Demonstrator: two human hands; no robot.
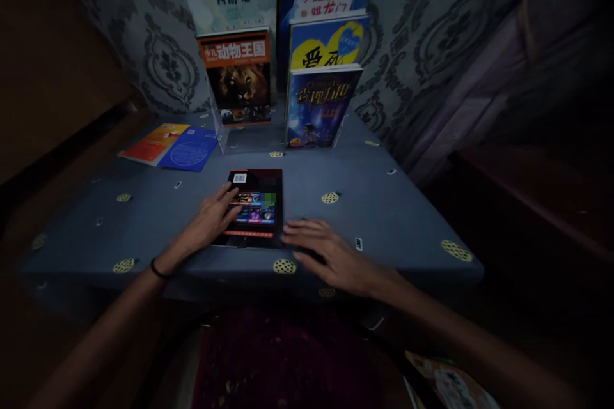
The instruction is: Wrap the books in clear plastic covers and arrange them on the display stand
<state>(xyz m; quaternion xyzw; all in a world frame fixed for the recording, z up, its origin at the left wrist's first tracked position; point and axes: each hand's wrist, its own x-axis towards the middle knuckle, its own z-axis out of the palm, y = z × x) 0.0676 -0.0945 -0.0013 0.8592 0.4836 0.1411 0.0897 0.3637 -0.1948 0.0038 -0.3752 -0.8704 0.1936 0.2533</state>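
A dark book [256, 204] lies flat near the table's front edge, with a white barcode label at its upper left and rows of small colourful pictures. My left hand [211, 217], a black band at its wrist, rests over the book's left side with fingers spread on the cover. At the book's lower right edge is my right hand [330, 252], its fingers stretched out and holding nothing. Whether the right fingertips touch the book I cannot tell.
On the blue tablecloth [307, 179] stands a lion-cover book [242, 80] in a clear stand. To its right stand a blue-purple book [321, 108] and a yellow-blue book [326, 38], with larger books behind. Orange [156, 144] and blue [190, 149] booklets lie left.
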